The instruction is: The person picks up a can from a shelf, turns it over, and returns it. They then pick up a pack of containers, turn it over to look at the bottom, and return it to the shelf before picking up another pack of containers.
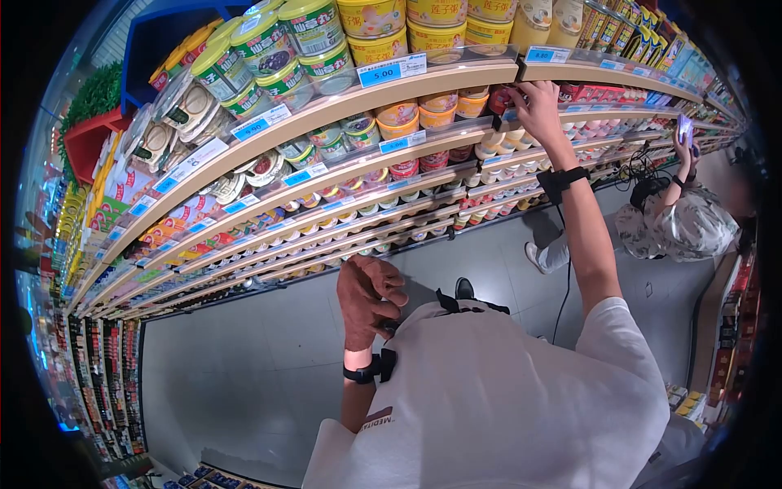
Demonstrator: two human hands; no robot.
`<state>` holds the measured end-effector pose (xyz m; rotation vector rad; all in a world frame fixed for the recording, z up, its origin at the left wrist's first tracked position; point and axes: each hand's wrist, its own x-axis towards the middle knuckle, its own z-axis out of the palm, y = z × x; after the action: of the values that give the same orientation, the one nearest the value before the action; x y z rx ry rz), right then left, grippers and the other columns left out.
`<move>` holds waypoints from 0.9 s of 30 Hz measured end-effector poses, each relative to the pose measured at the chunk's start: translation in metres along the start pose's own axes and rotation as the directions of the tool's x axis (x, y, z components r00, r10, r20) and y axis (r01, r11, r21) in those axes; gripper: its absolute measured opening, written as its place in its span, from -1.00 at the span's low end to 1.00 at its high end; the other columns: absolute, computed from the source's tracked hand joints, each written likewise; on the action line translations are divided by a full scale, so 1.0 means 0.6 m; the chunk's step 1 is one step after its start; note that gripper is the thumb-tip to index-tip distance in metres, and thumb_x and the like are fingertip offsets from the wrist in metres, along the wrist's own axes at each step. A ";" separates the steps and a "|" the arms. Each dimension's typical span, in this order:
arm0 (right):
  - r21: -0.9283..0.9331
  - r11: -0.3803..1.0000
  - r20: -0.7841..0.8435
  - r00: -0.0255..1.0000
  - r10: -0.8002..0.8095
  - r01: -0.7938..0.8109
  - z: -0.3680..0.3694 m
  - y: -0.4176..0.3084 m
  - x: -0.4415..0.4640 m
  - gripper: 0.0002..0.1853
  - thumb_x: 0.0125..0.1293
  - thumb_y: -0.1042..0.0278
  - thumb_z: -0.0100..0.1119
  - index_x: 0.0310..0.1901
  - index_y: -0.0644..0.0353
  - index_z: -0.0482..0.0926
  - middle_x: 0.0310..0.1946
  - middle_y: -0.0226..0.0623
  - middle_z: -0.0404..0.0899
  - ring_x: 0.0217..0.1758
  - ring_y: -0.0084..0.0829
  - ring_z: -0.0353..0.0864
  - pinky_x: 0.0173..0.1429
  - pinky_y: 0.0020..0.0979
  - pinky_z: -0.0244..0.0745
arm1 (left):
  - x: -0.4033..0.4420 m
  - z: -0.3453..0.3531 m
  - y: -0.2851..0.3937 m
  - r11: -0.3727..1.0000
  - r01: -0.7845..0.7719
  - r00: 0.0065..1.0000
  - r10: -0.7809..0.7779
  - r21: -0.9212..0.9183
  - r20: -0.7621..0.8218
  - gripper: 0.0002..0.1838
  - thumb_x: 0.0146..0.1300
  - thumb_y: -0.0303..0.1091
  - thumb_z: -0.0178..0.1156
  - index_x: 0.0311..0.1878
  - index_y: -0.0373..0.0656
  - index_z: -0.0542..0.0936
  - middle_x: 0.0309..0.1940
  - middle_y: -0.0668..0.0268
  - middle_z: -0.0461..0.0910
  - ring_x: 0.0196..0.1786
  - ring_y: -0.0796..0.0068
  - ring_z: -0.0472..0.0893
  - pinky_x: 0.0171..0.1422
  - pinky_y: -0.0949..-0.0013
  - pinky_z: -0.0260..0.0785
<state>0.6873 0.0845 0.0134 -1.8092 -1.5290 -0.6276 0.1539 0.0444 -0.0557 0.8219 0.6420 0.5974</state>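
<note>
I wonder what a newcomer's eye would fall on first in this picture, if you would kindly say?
Probably the long shop shelves, bending across the upper half of the view, with yellow tubs at the top. Next, the brown glove on the left hand, near the centre, while the bare right hand is raised to the shelves. At the right, another person holds up a pale purple object.

Fisheye distortion bows the brightly lit shelves point(464, 72), and the corners blacken
</note>
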 end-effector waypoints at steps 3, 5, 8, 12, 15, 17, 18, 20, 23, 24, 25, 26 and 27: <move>0.061 0.998 -0.011 1.000 0.014 -0.014 0.009 0.003 0.000 -0.69 0.44 0.25 0.55 0.13 0.15 0.88 0.14 -0.15 0.79 0.35 0.03 0.59 0.47 0.07 0.34 | 0.010 -0.011 0.006 0.973 0.132 0.985 -0.108 -0.188 0.135 -0.83 0.41 -0.60 0.20 -0.26 -0.27 0.39 -0.33 0.26 0.37 -0.31 0.39 0.29 -0.33 0.32 0.08; 0.078 0.997 -0.024 1.000 0.013 -0.011 0.013 0.005 0.000 -0.67 0.45 0.20 0.56 0.14 0.16 0.88 0.12 -0.14 0.80 0.35 0.03 0.58 0.45 0.07 0.35 | 0.014 -0.019 0.004 0.929 0.209 0.978 -0.192 -0.306 0.087 -0.82 0.40 -0.62 0.20 -0.27 -0.25 0.38 -0.33 0.26 0.37 -0.31 0.38 0.28 -0.32 0.31 0.07; 0.021 1.000 -0.056 0.998 0.005 -0.004 0.010 -0.001 -0.006 -0.63 0.45 0.15 0.56 0.15 0.18 0.87 0.13 -0.15 0.80 0.34 0.03 0.58 0.47 0.08 0.33 | 0.019 -0.038 -0.025 0.990 0.013 0.997 -0.002 -0.140 0.079 -0.82 0.39 -0.63 0.21 -0.26 -0.26 0.39 -0.33 0.25 0.40 -0.31 0.38 0.31 -0.33 0.30 0.12; -0.069 0.997 0.002 1.000 -0.023 0.023 -0.004 -0.005 -0.005 -0.59 0.45 0.08 0.56 0.16 0.18 0.87 0.16 -0.14 0.79 0.34 0.04 0.55 0.48 0.08 0.30 | 0.021 -0.051 -0.045 0.950 -0.176 0.984 0.169 0.259 0.050 -0.82 0.40 -0.62 0.23 -0.27 -0.29 0.40 -0.31 0.23 0.47 -0.30 0.37 0.38 -0.33 0.29 0.23; -0.110 0.994 0.025 1.000 -0.006 0.009 -0.009 -0.009 -0.004 -0.60 0.46 0.07 0.56 0.17 0.15 0.86 0.16 -0.13 0.76 0.34 0.04 0.54 0.46 0.07 0.30 | 0.026 -0.060 -0.058 0.972 -0.134 0.991 0.131 0.193 0.029 -0.84 0.43 -0.60 0.21 -0.26 -0.31 0.41 -0.30 0.22 0.49 -0.29 0.38 0.39 -0.32 0.31 0.26; -0.133 0.991 0.032 0.999 0.016 -0.012 -0.005 -0.006 -0.004 -0.61 0.46 0.08 0.56 0.17 0.13 0.85 0.17 -0.14 0.74 0.33 0.02 0.54 0.44 0.06 0.32 | 0.031 -0.070 -0.064 0.997 -0.060 0.998 0.059 0.050 0.019 -0.85 0.45 -0.60 0.19 -0.25 -0.31 0.42 -0.31 0.25 0.45 -0.28 0.39 0.36 -0.32 0.32 0.21; -0.132 0.991 0.034 0.999 0.027 -0.023 -0.004 -0.007 -0.004 -0.60 0.46 0.07 0.57 0.17 0.13 0.85 0.19 -0.14 0.73 0.35 0.03 0.53 0.45 0.06 0.32 | 0.031 -0.067 -0.061 0.999 -0.012 1.000 0.012 -0.050 0.001 -0.85 0.45 -0.59 0.18 -0.25 -0.30 0.41 -0.31 0.25 0.42 -0.28 0.40 0.34 -0.32 0.33 0.18; -0.129 0.991 0.039 0.998 0.049 -0.044 -0.004 -0.009 -0.007 -0.60 0.46 0.06 0.57 0.17 0.13 0.85 0.23 -0.13 0.71 0.38 0.05 0.51 0.46 0.06 0.31 | 0.020 -0.030 -0.022 0.932 0.118 0.992 -0.127 -0.343 -0.005 -0.84 0.45 -0.60 0.16 -0.27 -0.29 0.39 -0.32 0.27 0.37 -0.27 0.40 0.29 -0.32 0.33 0.12; -0.036 0.999 -0.007 1.000 0.013 -0.014 -0.004 -0.004 -0.011 -0.54 0.41 0.07 0.56 0.21 0.17 0.82 0.22 -0.05 0.67 0.41 0.11 0.49 0.46 0.10 0.35 | 0.019 -0.010 0.010 0.762 0.261 0.965 -0.218 -0.593 0.146 -0.80 0.43 -0.62 0.14 -0.31 -0.25 0.34 -0.33 0.29 0.31 -0.26 0.40 0.24 -0.33 0.33 0.04; -0.026 1.000 -0.030 1.000 -0.001 0.000 -0.005 0.000 -0.011 -0.53 0.39 0.10 0.56 0.23 0.16 0.80 0.25 -0.04 0.66 0.42 0.12 0.48 0.47 0.10 0.35 | 0.022 -0.011 0.010 0.738 0.278 0.961 -0.212 -0.614 0.180 -0.78 0.42 -0.63 0.14 -0.32 -0.24 0.33 -0.33 0.29 0.30 -0.26 0.40 0.23 -0.33 0.33 0.02; -0.016 1.000 -0.054 0.998 -0.017 0.016 -0.008 0.004 -0.013 -0.50 0.36 0.12 0.56 0.25 0.16 0.78 0.28 -0.03 0.64 0.43 0.13 0.47 0.47 0.10 0.35 | 0.025 -0.023 -0.006 0.782 0.237 0.971 -0.176 -0.576 0.162 -0.77 0.41 -0.63 0.15 -0.33 -0.23 0.32 -0.33 0.30 0.29 -0.26 0.40 0.22 -0.33 0.32 0.02; -0.006 0.999 -0.078 0.996 -0.032 0.032 -0.012 0.008 -0.015 -0.48 0.34 0.15 0.56 0.28 0.16 0.76 0.31 -0.02 0.62 0.43 0.13 0.46 0.48 0.10 0.35 | 0.026 -0.028 -0.014 0.850 0.179 0.982 -0.125 -0.495 0.140 -0.76 0.41 -0.63 0.16 -0.34 -0.22 0.31 -0.33 0.30 0.28 -0.26 0.40 0.22 -0.33 0.32 0.01; -0.016 0.999 -0.086 0.995 -0.050 0.049 -0.019 0.011 -0.015 -0.41 0.27 0.23 0.53 0.34 0.16 0.70 0.31 -0.02 0.59 0.41 0.14 0.46 0.47 0.10 0.36 | 0.027 -0.030 -0.019 0.905 0.117 0.990 -0.074 -0.408 0.118 -0.75 0.40 -0.63 0.16 -0.35 -0.21 0.31 -0.33 0.31 0.27 -0.26 0.40 0.21 -0.33 0.31 0.01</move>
<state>0.6926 0.0694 0.0132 -1.7362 -1.5196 -0.7327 0.1543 0.0581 -0.0787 0.4147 0.4381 0.5729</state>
